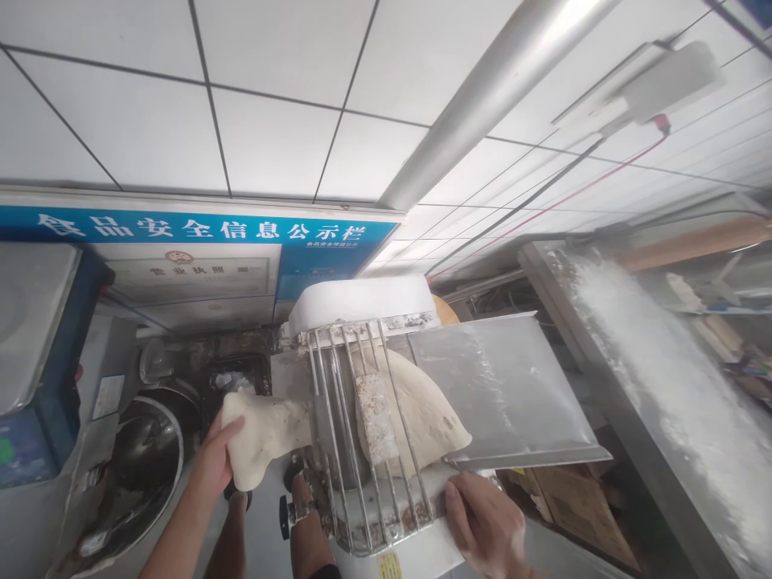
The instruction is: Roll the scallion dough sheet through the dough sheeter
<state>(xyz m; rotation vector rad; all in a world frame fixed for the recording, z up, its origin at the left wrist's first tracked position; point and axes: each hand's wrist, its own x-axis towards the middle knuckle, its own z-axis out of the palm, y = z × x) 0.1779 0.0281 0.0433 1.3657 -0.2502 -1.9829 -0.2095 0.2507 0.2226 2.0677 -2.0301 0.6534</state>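
A dough sheeter [365, 310] stands in front of me with a wire guard [369, 515] over its roller. One sheet of dough [425, 406] runs through it: a wide, pointed part lies on the right under the guard and on the metal tray [507, 378], and a narrower part comes out on the left. My left hand [218, 450] grips that left end, thumb on top, fingers hidden beneath the dough. My right hand [486, 519] is curled closed at the machine's front right edge, beside the tray; nothing shows in it.
A dark round basin [148, 450] sits low at the left, near a blue-sided machine [42, 362]. On the right runs a flour-dusted worktop [651, 362], with a cardboard box [579, 511] below. A black knob [285, 516] juts from the sheeter's front left.
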